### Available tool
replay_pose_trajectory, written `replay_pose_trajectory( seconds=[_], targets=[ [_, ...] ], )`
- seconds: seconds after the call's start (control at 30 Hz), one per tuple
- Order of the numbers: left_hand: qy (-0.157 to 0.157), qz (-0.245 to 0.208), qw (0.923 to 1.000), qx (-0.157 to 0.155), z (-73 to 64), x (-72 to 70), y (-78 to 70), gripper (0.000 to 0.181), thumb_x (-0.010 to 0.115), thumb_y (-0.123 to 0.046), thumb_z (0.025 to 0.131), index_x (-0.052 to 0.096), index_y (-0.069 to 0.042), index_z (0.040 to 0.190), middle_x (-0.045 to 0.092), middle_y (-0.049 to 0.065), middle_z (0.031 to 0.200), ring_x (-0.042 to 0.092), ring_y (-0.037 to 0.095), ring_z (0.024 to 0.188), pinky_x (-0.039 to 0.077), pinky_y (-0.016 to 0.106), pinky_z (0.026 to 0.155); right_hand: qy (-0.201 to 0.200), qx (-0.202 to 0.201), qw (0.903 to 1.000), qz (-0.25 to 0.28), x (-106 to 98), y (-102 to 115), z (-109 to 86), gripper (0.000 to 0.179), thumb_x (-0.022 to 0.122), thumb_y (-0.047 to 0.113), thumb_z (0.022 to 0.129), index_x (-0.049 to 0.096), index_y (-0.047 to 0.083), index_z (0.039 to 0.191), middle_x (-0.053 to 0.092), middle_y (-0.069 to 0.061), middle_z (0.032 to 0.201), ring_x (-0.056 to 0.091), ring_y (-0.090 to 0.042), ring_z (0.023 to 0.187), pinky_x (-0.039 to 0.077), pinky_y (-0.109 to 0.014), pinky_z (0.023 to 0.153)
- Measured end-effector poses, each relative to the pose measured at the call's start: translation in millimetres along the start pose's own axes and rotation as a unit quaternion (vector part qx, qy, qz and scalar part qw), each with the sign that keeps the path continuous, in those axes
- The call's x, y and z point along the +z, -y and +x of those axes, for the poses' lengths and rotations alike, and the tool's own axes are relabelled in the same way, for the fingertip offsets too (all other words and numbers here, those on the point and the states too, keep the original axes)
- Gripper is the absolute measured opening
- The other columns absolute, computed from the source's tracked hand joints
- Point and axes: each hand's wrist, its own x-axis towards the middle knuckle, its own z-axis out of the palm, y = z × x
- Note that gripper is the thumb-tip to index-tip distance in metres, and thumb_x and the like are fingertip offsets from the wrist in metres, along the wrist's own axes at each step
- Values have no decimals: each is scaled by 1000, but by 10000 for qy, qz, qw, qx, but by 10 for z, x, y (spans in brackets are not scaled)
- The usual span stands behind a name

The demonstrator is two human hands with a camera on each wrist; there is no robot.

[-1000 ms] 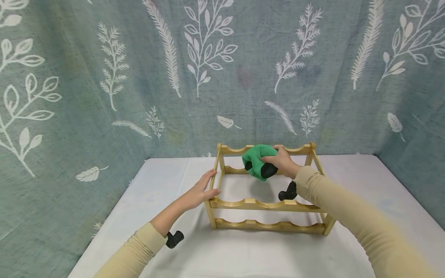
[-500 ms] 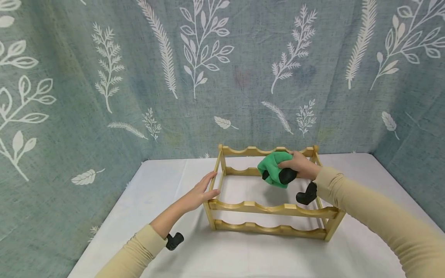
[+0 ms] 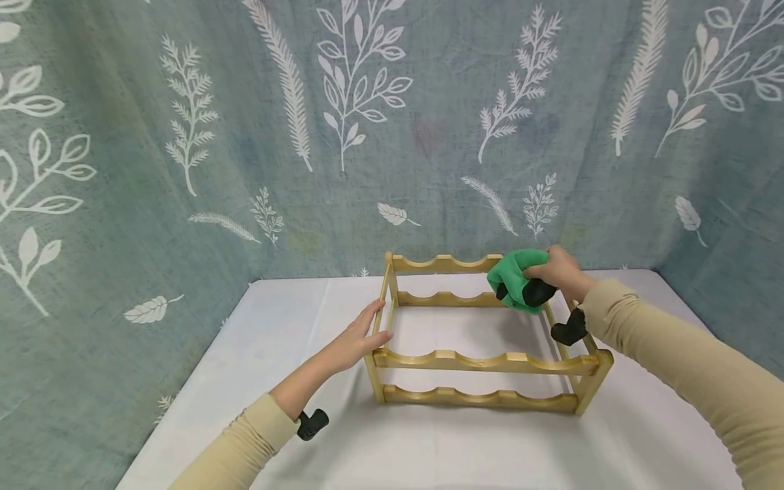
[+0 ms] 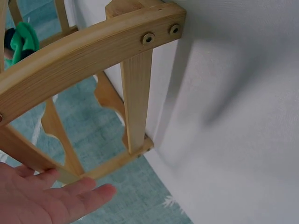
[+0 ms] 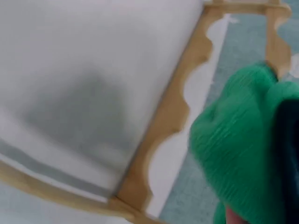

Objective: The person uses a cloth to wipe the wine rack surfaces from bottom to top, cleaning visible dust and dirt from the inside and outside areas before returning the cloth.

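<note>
A pale wooden rack (image 3: 478, 361) with scalloped front and back rails stands on the table. Bunched in my right hand (image 3: 560, 271) is a soft green cloth (image 3: 513, 272) with black patches, held at the right end of the rack's top back rail. The right wrist view shows the green cloth (image 5: 233, 140) large and blurred, overlapping the back of the rack. My left hand (image 3: 355, 340) rests on the rack's upper left side bar, fingers extended and thumb toward the front corner. In the left wrist view, the palm and fingers of my left hand (image 4: 60, 196) lie along this bar.
A white-covered table (image 3: 429, 449) extends around the rack on all sides. Behind it hangs a grey-green curtain (image 3: 441, 163) with white leaf prints, close to the rack's back. A black wrist camera (image 3: 569, 328) on my right wrist hangs over the rack's right side.
My right hand has carried the green cloth rightward along the rack, from near the middle of the back rail to its right end. The left hand has stayed on the left side bar.
</note>
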Motion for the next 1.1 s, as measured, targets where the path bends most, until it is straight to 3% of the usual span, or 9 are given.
replay_pose_trajectory(
  seconds=[0.27, 0.43, 0.67, 0.87, 0.97, 1.1],
  targets=[
    [8, 2, 9999, -167, 9, -15, -12, 76, 48, -40, 90, 12, -4, 147, 10, 17, 152, 11, 32, 139, 15, 53, 109, 54, -46, 9992, 391, 280, 125, 140, 74, 52, 23, 91, 9, -14, 138, 19, -37, 138, 24, -47, 127, 31, -51, 102],
    [-47, -21, 9997, -234, 6, -14, -21, 78, 49, -41, 89, 11, -5, 147, 8, 17, 152, 10, 33, 139, 15, 54, 108, 204, -31, 9945, 1029, 513, 304, 258, 72, 53, 21, 91, 11, -10, 139, 23, -32, 139, 28, -42, 128, 32, -47, 103],
    [-89, -54, 9997, -241, 1, 1, -52, 78, 52, -41, 89, 14, -4, 146, 11, 17, 152, 13, 33, 138, 17, 53, 108, 616, -141, 9860, 1546, 1125, 767, 351, 69, 61, 19, 87, 22, -5, 137, 31, -25, 137, 36, -36, 125, 39, -42, 98],
    [8, 15, 9997, -259, 9, 24, -73, 83, 51, -49, 88, 12, -5, 147, 11, 15, 152, 15, 32, 138, 19, 54, 107, 532, -312, 9867, 1505, 1626, 1012, 446, 68, 66, 20, 83, 27, -1, 135, 36, -22, 134, 40, -34, 122, 42, -41, 95],
    [-34, 105, 9996, -273, 9, 27, -57, 82, 50, -49, 89, 12, -5, 147, 11, 15, 152, 15, 32, 138, 19, 54, 107, 482, -616, 9895, 1216, 1661, 1001, 515, 65, 69, 27, 80, 33, 0, 128, 41, -21, 126, 46, -31, 114, 45, -38, 90],
    [-158, 160, 9993, -291, -11, 4, -37, 80, 51, -46, 89, 14, -5, 147, 11, 15, 152, 15, 33, 138, 19, 54, 107, 385, -703, 9940, 743, 1428, 1003, 513, 62, 69, 25, 79, 38, -1, 127, 45, -21, 124, 47, -31, 113, 45, -37, 89]
  ],
)
